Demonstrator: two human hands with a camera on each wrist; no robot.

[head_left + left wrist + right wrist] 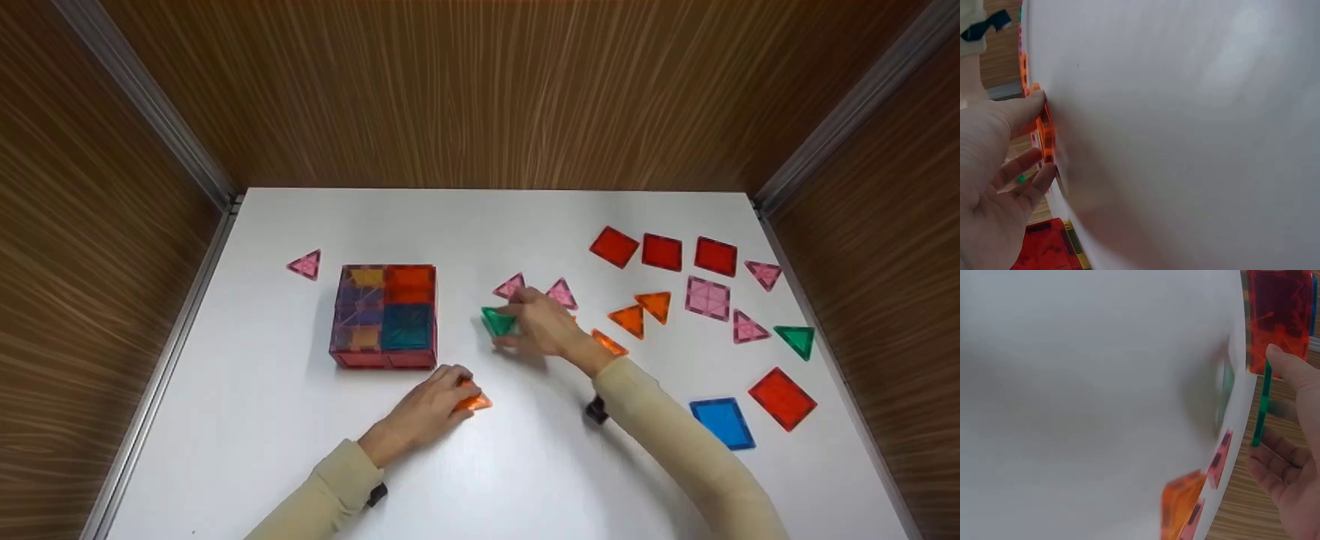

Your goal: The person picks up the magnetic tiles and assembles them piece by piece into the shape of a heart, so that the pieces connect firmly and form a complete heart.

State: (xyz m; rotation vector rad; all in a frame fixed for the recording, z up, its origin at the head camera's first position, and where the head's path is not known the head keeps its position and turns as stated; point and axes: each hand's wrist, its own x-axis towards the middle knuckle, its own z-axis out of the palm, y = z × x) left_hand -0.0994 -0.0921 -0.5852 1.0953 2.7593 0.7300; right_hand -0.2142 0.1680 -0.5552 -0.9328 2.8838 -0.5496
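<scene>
My left hand rests low by the front right corner of a block built of magnetic tiles. Between its thumb and fingers it holds an orange triangular tile, which lies at the tabletop in the left wrist view. Farther right, my right hand pinches a green triangular tile by its edges. The right wrist view has this green tile raised off the white surface. The block has a top of orange, teal, purple and clear panels and reddish sides. Two pink triangles lie just beyond the right hand.
Red square tiles, a pink square and a blue square lie to the right. Orange triangles and another green triangle are scattered there. One pink triangle lies left of the block. Wood-grain panels enclose the white table.
</scene>
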